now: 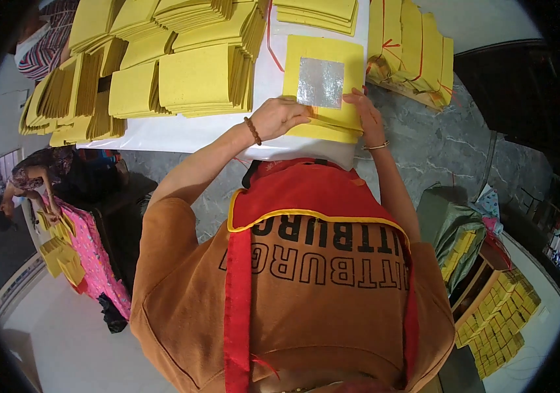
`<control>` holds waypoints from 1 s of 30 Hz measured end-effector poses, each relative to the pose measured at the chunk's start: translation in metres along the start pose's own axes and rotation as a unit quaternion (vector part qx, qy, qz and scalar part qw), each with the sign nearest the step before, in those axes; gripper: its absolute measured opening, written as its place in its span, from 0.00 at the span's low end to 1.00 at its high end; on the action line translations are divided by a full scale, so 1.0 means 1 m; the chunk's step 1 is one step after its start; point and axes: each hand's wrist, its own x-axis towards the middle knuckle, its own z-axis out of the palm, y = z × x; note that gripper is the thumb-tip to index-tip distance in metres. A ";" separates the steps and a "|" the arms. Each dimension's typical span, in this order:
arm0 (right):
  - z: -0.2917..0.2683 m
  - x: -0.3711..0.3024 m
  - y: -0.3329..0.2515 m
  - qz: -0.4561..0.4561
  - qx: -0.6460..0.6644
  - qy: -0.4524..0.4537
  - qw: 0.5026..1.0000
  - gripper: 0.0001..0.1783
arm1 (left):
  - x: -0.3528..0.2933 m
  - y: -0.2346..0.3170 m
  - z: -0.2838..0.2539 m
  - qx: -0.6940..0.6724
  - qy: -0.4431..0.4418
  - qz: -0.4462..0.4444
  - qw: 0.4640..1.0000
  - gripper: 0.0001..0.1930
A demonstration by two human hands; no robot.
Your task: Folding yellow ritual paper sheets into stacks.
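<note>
A yellow paper sheet with a silver foil square at its middle lies on the white-covered table, close to my body. Its near edge is folded up into a strip. My left hand has its fingers closed on the left part of that fold, a beaded bracelet at the wrist. At the sheet's right edge, my right hand pinches the paper beside the foil's lower corner; part of its grip is hidden.
Folded yellow paper stacks crowd the table's left side, with another stack beyond the sheet. Red-tied bundles stand to the right. Yellow bundles are piled lower right. At left, another person works over a pink-covered table.
</note>
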 end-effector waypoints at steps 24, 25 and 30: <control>-0.003 0.001 -0.002 0.026 0.013 0.002 1.000 0.18 | 0.018 -0.022 -0.015 -0.272 -0.111 -0.225 0.929 0.10; -0.006 0.001 -0.002 -0.004 -0.005 -0.017 1.000 0.17 | 0.019 -0.024 -0.014 -0.272 -0.111 -0.225 0.929 0.10; -0.009 -0.001 -0.006 -0.010 0.014 -0.043 0.999 0.14 | 0.022 -0.026 -0.015 -0.305 -0.102 -0.249 0.914 0.09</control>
